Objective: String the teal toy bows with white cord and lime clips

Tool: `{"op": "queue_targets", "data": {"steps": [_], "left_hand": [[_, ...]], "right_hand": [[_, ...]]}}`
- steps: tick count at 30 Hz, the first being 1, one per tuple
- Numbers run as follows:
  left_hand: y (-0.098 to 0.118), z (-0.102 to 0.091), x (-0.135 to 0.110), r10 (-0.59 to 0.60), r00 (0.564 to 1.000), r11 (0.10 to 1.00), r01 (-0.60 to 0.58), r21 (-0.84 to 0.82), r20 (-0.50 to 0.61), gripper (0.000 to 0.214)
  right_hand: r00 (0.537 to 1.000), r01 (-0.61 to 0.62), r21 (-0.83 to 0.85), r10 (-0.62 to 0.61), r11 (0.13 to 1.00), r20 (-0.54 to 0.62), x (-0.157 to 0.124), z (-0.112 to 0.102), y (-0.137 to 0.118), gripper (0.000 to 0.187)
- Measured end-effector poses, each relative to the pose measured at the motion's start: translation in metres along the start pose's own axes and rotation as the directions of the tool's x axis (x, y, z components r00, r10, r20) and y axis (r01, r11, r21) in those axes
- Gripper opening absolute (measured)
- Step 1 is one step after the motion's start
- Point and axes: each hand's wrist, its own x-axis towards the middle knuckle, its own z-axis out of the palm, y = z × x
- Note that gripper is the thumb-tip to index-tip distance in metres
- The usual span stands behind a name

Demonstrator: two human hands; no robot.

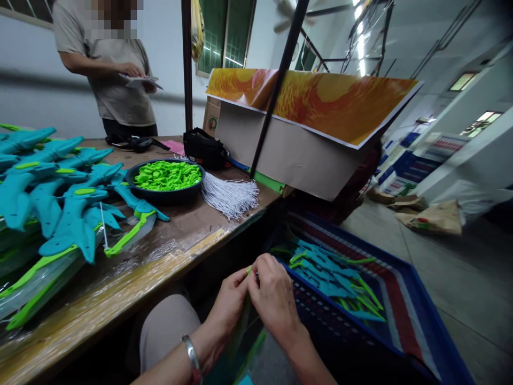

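Observation:
My left hand point(228, 305) and my right hand point(274, 297) meet over my lap, fingers pinched together around a small green piece point(249, 270) on a teal and green toy sword point(244, 347) that runs down between my knees. A silver bracelet point(191, 355) sits on my left wrist. Just beyond my hands is a blue crate point(404, 310) holding several teal and green swords point(332, 275).
On the wooden table point(160, 256) to the left lie several teal swords point(60, 192), a dark bowl of green pieces point(167, 176) and a bundle of white cords point(229, 197). A person in a beige shirt point(108, 64) stands behind it. An orange printed carton point(312, 123) stands ahead.

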Motion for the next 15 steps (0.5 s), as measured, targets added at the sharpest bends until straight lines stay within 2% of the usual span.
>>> {"op": "queue_targets", "data": {"steps": [4, 8, 12, 15], "left_hand": [[-0.002, -0.009, 0.002, 0.002, 0.993, 0.999, -0.007, -0.044, -0.119, 0.047], [-0.006, -0.012, 0.008, 0.018, 0.989, 1.000, -0.020, -0.012, -0.149, 0.044], [-0.003, -0.008, 0.013, 0.109, 0.976, 0.978, -0.071, 0.198, -0.190, 0.031], [0.024, -0.021, 0.005, 0.268, 0.924, 0.885, -0.124, 0.448, -0.273, 0.023]], "right_hand": [[0.999, 0.035, 0.056, -0.037, 0.998, 0.024, -0.005, -0.001, -0.001, 0.020], [1.000, 0.010, 0.108, -0.012, 0.994, 0.017, -0.007, 0.007, 0.004, 0.016], [1.000, -0.017, 0.168, 0.014, 0.986, 0.018, -0.002, 0.021, 0.017, 0.021], [0.998, -0.036, 0.235, 0.024, 0.971, 0.054, 0.002, 0.024, 0.033, 0.025]]}}
